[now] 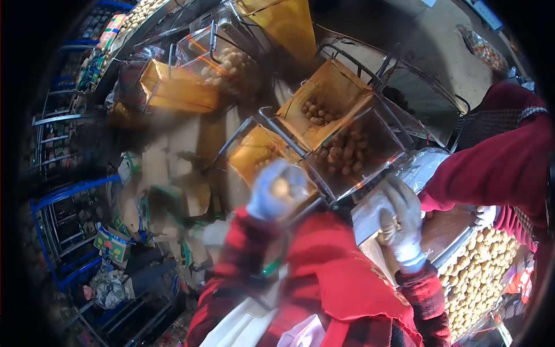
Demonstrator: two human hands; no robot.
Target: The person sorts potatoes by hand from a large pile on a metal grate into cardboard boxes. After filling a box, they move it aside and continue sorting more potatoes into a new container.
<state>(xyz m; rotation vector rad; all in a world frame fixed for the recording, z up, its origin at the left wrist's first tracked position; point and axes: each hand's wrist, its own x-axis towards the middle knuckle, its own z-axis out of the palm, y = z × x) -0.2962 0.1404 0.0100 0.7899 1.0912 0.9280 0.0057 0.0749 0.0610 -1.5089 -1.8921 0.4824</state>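
My left hand [273,189], in a pale blue glove and smeared by motion, is closed round a round, light brown produce piece [281,188]. It is over the edge of a small yellow mesh bag [248,151] held open on a metal frame. My right hand [399,220], in a whitish glove, is beside a white box edge [370,214], fingers bent over something brownish that is mostly hidden. Beyond my hands, an orange-lined bin [352,89] and a clear-lined bin [347,151] hold several brown round pieces.
A co-worker's dark red sleeve [491,156] reaches in from the right, with a gloved hand [485,216] near a large tray of light round produce [480,272]. More framed bags [179,89] stand at the upper left. Blue metal racks [69,191] and cardboard are at the left.
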